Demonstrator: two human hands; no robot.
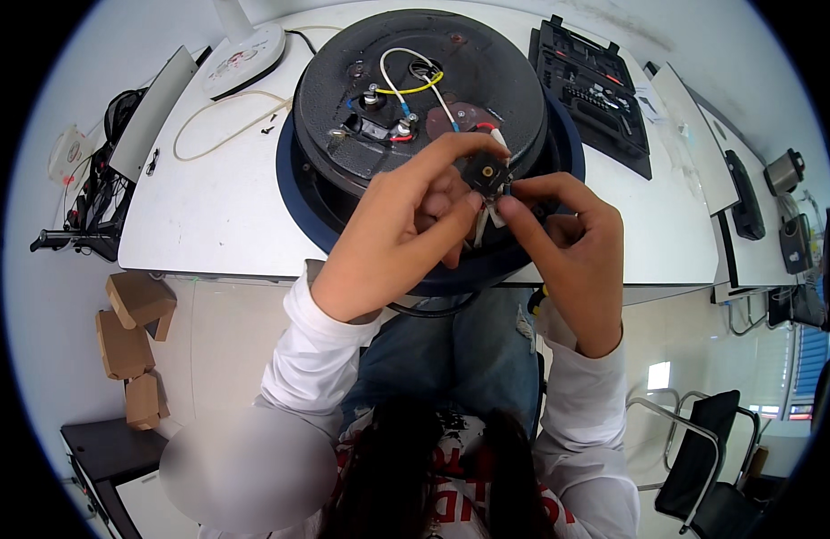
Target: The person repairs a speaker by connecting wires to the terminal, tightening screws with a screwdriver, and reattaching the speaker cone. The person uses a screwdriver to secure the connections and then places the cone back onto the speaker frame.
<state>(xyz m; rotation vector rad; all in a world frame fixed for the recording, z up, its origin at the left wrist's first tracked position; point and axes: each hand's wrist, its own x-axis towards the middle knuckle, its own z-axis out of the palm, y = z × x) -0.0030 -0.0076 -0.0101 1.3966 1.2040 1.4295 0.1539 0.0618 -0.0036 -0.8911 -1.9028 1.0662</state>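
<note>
In my left hand (406, 225) is a small black square electrical part (485, 172) with a brass-coloured centre, pinched between thumb and fingers. My right hand (568, 234) is closed beside it, thumb and forefinger at the wires (483, 229) that hang from the part; its fingertips partly hide the connections. Both hands are over the near right side of a round black metal appliance base (343, 81), which sits inside a dark blue rim (298, 198). White and yellow wires (410, 90) loop over the base between screw terminals. A red-sleeved wire (489, 127) runs toward my hands.
A black tool case (595, 99) lies open on the white table (208, 211) at the far right. A pale cord (186, 139) and small screws (268, 130) lie on the left, near a white stand (249, 58). Cardboard boxes (128, 346) and a black chair (702, 454) stand below.
</note>
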